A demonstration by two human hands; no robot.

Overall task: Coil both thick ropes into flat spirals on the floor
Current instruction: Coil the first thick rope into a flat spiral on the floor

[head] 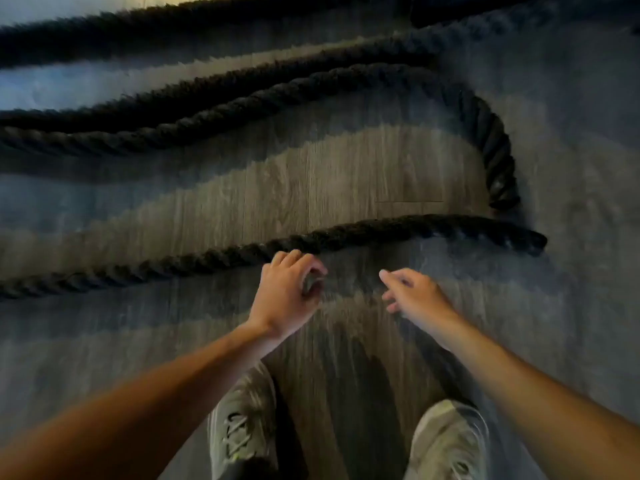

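A thick black twisted rope [381,230] lies on the wood floor in front of me, running from the left edge to its free end [533,240] at the right. A second black rope [277,95] runs across farther away and hooks down at the right, where its end [504,199] lies. More black rope [173,22] stretches across the top. My left hand [287,292] hovers just below the near rope, fingers curled and apart, holding nothing. My right hand [412,292] reaches forward beside it, fingers apart and empty. The picture is blurred by motion.
My two grey sneakers [242,424] [450,441] stand on the grey wood-plank floor [346,168] at the bottom. A bare strip of floor lies between the near rope and the far ropes.
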